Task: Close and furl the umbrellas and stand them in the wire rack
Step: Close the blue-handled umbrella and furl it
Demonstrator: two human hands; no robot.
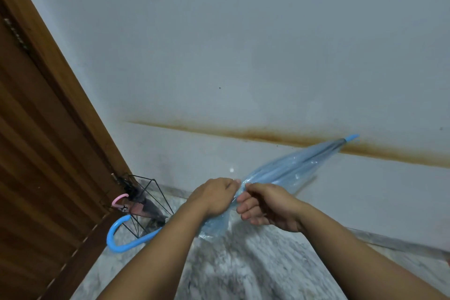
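— What is nearest to you?

— Two bare forearms over the grey-and-white marbled stone floor (243, 270). The left hand (214, 196) has its fingers curled round the translucent pale-blue plastic umbrella (287, 173), gripping the closed canopy near its loose lower end. The right hand (265, 207) sits just beside it, fingers curled inward, thumb and forefinger pinching a fold of the same plastic.

— How does the umbrella lie?

— Tilted, off the floor. Its curved sky-blue handle (119, 236) sticks out past the left forearm, and its blue tip (351, 138) points up toward the wall on the right.

— And farther back?

— A black geometric wire rack (146, 202) stands in the corner of the floor, between the brown wooden door (36, 153) and the pale grey wall (243, 44). A furled dark umbrella with a pink hooked handle (119, 198) leans in it. A rusty brown streak (267, 134) crosses the wall.
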